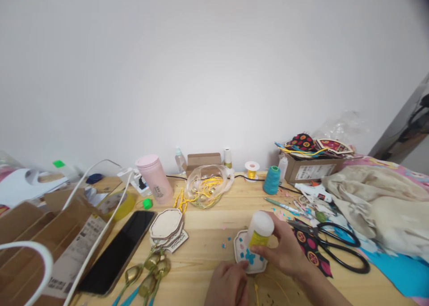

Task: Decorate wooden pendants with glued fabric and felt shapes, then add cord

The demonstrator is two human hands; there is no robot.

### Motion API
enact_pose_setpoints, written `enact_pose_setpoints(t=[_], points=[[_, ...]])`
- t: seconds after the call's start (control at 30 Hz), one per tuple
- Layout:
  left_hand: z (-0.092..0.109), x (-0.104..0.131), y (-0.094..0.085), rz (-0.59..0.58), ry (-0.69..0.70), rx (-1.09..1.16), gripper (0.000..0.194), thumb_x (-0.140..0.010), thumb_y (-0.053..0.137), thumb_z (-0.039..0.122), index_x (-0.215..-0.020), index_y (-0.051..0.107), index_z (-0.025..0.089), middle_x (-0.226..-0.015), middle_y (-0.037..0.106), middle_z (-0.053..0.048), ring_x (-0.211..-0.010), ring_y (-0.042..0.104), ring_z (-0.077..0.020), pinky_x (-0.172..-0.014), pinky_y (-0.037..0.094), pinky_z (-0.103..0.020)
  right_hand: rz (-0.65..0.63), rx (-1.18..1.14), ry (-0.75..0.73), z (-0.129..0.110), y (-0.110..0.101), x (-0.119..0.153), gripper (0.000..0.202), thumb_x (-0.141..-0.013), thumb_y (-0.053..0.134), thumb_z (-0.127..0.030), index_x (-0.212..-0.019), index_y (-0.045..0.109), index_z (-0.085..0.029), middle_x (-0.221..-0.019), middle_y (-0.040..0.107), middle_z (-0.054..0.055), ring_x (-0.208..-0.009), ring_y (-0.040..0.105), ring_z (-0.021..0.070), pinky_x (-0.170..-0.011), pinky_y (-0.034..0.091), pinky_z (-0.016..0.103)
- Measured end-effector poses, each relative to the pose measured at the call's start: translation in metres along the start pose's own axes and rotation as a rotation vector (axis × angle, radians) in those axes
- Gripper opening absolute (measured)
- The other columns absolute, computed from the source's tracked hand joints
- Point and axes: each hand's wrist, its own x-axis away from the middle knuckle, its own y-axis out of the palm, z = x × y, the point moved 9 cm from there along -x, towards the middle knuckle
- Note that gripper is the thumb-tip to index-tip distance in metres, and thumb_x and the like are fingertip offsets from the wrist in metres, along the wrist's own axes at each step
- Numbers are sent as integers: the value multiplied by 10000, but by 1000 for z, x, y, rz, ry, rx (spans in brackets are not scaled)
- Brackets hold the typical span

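My right hand is wrapped round a white bottle with a yellow label, held tilted over a pale scalloped plaque. Blue and pink pieces lie on the plaque, with a larger blue flower-like piece near its middle. My left hand is at the plaque's lower left edge, its fingers curled and one fingertip by the rim. Whether it grips the rim is hidden. Yellow thread trails below the plaque. The bottle hides part of the plaque.
Black scissors, patterned fabric and blue felt lie right. Left are stacked plaques, gold bells, a phone and a cardboard box. A pink cup and teal thread cone stand behind.
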Motion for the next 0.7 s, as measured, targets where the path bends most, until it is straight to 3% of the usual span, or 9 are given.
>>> enact_pose_setpoints(t=[0.47, 0.7], points=[[5, 0, -7, 50, 28, 11, 365, -667, 456, 77, -991, 552, 214, -691, 622, -9, -662, 579, -151, -601, 491, -243, -48, 7, 30, 3, 3, -1, 533, -587, 699, -338, -1053, 477, -203, -933, 573, 45, -799, 553, 192, -675, 481, 281], [3, 0, -5, 31, 4, 2, 291, -674, 466, 81, -905, 572, 222, -731, 637, -19, -681, 586, -154, -628, 493, -255, -62, -31, 23, -1, 4, -2, 525, -584, 697, -337, -1040, 483, -188, -900, 577, 41, -783, 555, 185, -660, 484, 264]])
